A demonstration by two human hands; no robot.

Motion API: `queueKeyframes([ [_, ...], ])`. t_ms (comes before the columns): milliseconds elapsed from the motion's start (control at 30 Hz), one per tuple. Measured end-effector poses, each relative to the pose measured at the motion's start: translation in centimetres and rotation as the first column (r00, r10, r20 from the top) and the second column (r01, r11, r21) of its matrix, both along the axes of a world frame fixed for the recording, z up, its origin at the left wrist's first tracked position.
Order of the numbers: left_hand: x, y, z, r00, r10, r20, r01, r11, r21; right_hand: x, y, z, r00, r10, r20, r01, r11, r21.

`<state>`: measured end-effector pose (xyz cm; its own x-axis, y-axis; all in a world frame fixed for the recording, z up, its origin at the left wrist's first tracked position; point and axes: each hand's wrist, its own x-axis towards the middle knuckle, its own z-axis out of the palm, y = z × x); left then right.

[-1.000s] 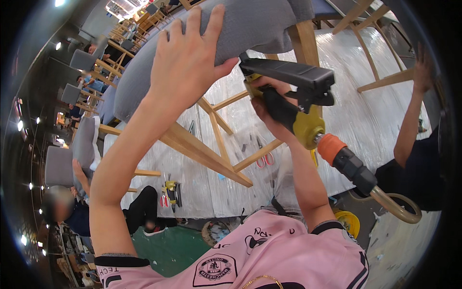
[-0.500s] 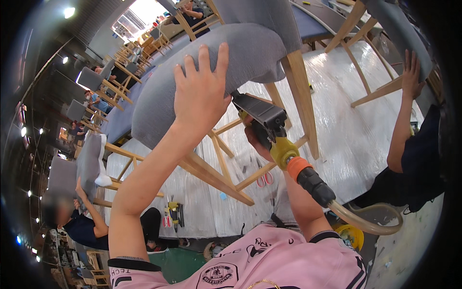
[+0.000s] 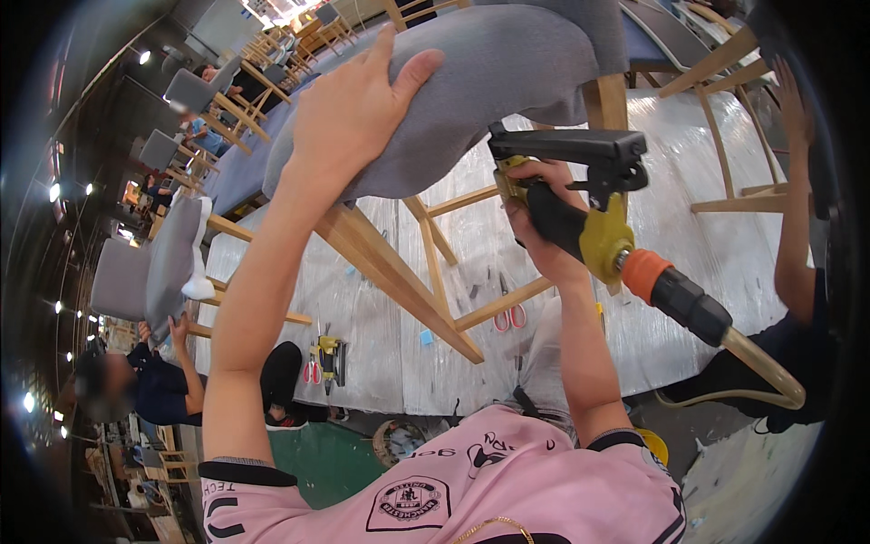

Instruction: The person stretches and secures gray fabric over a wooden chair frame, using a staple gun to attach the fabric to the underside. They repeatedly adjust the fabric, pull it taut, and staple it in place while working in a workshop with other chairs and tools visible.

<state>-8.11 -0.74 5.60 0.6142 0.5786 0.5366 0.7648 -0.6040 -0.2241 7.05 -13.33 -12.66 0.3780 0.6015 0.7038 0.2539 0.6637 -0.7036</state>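
- My left hand [image 3: 349, 122]: flat on rounded grey fabric seat [image 3: 494, 77], thumb apart.
- My right hand [image 3: 546, 254]: clamped round yellow-black air stapler [image 3: 605, 238], nose near seat's underside, axis down-right.

1. The upholstered chair seat [image 3: 489, 86] is showing plain mid-grey fabric.
2. The chair leg [image 3: 399, 286] is showing pale tan grain.
3. The pneumatic staple gun [image 3: 603, 238] is pairing olive-yellow with black, its hose coupling [image 3: 645, 274] showing orange.
4. The scissors [image 3: 508, 310] are displaying red handles [image 3: 518, 316].
5. The jersey [image 3: 535, 490] is displaying pink with black cuffs [image 3: 249, 473].
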Motion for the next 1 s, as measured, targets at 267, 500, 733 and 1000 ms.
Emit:
queueKeyframes([
  [267, 0.3, -1.6, -4.0, 0.975, -0.144, -0.168, 0.203, 0.885, 0.419, 0.3, 0.0, -1.0, 0.992, -0.087, 0.093, 0.092, 0.995, -0.046],
  [500, 1.0, -3.0, -4.9, 0.965, -0.089, -0.245, 0.181, 0.905, 0.385, -2.1, -0.3, -1.9, 0.992, 0.010, -0.126, -0.019, 0.997, -0.075],
  [733, 0.8, -4.4, -4.9, 0.962, -0.031, -0.273, 0.131, 0.925, 0.357, -2.9, -0.1, -2.8, 0.960, 0.163, -0.227, -0.193, 0.974, -0.119],
  [1000, 0.2, -3.8, -1.0, 0.976, -0.205, -0.070, 0.202, 0.978, -0.054, -2.4, 0.1, -2.0, 0.993, -0.004, -0.116, -0.009, 0.994, -0.112],
])
